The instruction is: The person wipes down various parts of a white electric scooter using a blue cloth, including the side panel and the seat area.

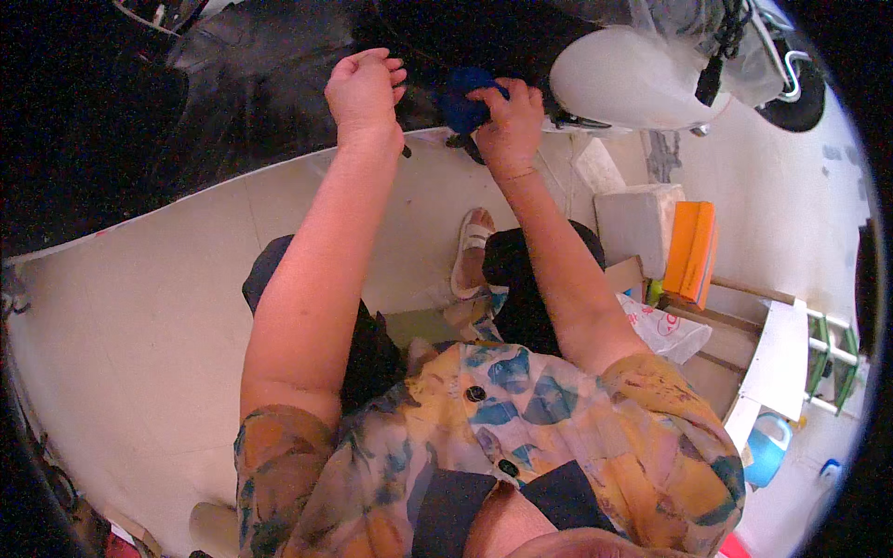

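My right hand [511, 125] grips a dark blue piece of fabric [464, 97], bunched up at the near edge of a black-covered table [258, 132]. Left of it, over the same black surface, my left hand [364, 97] is raised with its fingers curled. Its palm side is hidden, and I cannot tell whether something thin is between the fingers. A gap separates the two hands. Just right of my right hand stands a large white rounded object [621, 77], partly under clear plastic, with a black cable [710, 80] hanging over it.
Below the table's pale edge, a sandalled foot [476, 244] rests on the tiled floor [174, 314]. To the right are a white foam box [631, 223], an orange box [691, 251], a printed plastic bag [673, 331], a white shelf [776, 359] and a blue container [766, 453].
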Tool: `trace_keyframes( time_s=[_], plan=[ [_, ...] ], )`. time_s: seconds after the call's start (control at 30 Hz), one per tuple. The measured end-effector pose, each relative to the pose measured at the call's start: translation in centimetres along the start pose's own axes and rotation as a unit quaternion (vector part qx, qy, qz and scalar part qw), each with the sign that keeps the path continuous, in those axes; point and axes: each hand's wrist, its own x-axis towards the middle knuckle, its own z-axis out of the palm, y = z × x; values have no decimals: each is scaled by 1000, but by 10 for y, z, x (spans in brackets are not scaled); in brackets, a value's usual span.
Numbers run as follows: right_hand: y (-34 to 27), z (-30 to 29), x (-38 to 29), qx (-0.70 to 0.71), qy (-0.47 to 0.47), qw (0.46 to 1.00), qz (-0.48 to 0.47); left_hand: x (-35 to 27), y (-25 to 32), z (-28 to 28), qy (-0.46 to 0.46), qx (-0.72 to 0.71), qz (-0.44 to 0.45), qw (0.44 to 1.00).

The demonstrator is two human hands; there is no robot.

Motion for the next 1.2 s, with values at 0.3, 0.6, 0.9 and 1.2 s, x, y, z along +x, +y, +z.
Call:
trace_keyframes(
  time_s=[0.3, 0.6, 0.9, 1.2],
  plan=[
    [17, -101, 48, 41, 340, 939, 16, 3, -1, -8, -6, 14, 6, 1000],
    [36, 13, -35, 7, 110, 992, 66, 5, -6, -2, -12, 29, -22, 999],
    [59, -96, 4, 185, 266, 876, 357, 4, -3, -2, 4, 14, -22, 1000],
    [58, -61, 3, 170, 401, 868, 241, 6, -29, 5, 42, 95, 2, 995]
  ],
)
